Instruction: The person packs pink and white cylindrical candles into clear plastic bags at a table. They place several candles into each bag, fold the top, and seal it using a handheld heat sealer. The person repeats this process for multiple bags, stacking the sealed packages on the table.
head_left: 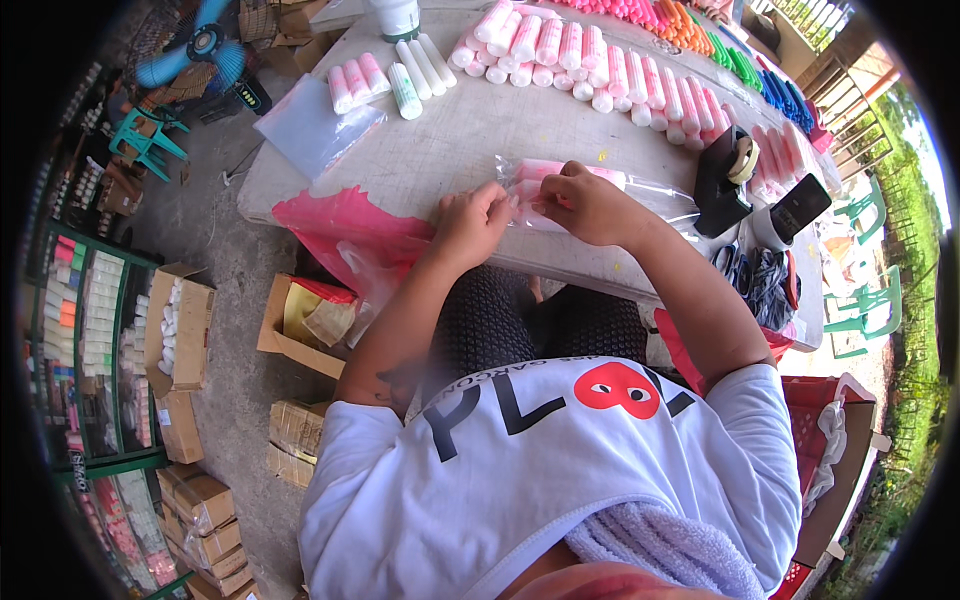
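Lying on the near part of the pale table (430, 140) is a clear plastic bag (655, 205) with pink-and-white, candle-like cylinders (540, 170) inside. At the bag's left end my left hand (473, 222) is closed, its fingertips pinching the plastic. My right hand (590, 205) reaches over the front of the bag, fingers curled and closed on the plastic close to the left hand. The two hands are a short gap apart. My right hand hides part of the cylinders. Just right of the bag stands a black tape dispenser (722, 190) with a tape roll.
Stacked pink-and-white cylinders (600, 70) line the table's far side, with orange, green and blue ones beyond. Flat clear bags (318, 125) lie at left. A phone (800, 208) stands at right. Pink plastic (350, 235) hangs over the front edge. An open carton (300, 325) sits below.
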A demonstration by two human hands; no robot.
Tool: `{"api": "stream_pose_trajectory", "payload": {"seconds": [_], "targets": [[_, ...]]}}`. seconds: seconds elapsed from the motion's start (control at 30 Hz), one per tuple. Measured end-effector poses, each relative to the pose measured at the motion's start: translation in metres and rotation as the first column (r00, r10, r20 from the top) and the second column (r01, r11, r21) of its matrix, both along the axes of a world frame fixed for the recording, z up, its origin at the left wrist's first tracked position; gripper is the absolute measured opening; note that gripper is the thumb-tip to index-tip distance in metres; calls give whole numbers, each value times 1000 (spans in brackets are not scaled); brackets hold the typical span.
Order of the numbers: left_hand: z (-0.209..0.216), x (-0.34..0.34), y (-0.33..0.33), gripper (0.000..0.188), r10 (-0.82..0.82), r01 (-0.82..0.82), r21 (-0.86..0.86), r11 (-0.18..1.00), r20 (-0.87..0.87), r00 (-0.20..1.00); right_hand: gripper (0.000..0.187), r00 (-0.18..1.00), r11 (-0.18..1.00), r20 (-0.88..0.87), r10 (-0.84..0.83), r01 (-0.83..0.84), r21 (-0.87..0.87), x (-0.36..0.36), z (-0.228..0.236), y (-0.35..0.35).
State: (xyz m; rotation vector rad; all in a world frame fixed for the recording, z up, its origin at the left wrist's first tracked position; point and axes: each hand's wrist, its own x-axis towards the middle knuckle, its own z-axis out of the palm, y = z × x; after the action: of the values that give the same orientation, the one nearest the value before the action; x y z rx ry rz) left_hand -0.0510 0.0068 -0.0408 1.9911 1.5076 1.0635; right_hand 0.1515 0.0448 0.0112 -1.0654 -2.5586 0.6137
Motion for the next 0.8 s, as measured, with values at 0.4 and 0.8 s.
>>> {"api": "stream_pose_trajectory", "payload": {"seconds": [0.4, 0.8], "targets": [[4, -5, 5, 25, -9, -2, -204, 979, -52, 999, 32, 925, 924, 3, -379, 379, 52, 21, 7, -3], [34, 30, 11, 41, -227, 165, -317, 934, -171, 959, 47, 528, 446, -285, -800, 205, -871, 60, -25, -82]]}}
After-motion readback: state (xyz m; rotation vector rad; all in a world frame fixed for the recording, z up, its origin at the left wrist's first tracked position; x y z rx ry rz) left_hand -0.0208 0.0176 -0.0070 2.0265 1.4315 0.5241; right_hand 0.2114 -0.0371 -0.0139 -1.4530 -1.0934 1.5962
